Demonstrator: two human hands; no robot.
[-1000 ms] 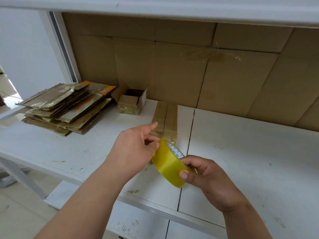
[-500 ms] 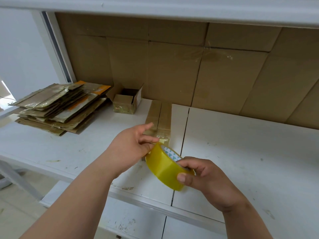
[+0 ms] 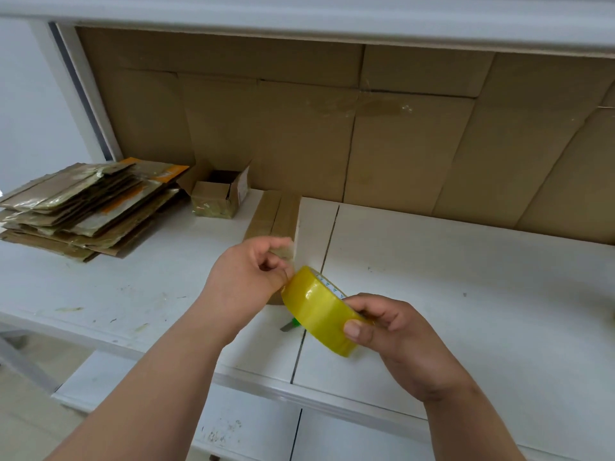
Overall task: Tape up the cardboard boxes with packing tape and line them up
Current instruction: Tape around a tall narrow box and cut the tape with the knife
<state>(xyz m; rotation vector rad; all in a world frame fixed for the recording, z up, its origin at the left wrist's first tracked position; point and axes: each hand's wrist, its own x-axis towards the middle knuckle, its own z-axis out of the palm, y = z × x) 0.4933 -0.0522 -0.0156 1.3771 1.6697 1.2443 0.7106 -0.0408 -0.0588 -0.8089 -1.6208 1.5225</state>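
White table point(image 3: 466, 294): right hand point(image 3: 396, 331) grips tape roll point(image 3: 321, 311); left hand point(image 3: 249, 277) pinches its edge, hiding long box point(image 3: 276, 214).

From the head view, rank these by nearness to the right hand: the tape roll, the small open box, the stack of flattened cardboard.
Measured from the right hand:
1. Tape roll, gripped in that hand.
2. Small open box, at the back, left of centre.
3. Stack of flattened cardboard, far left of the table.

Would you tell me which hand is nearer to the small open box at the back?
Left. The left hand is just in front of the small open box; the right hand sits farther front and right.
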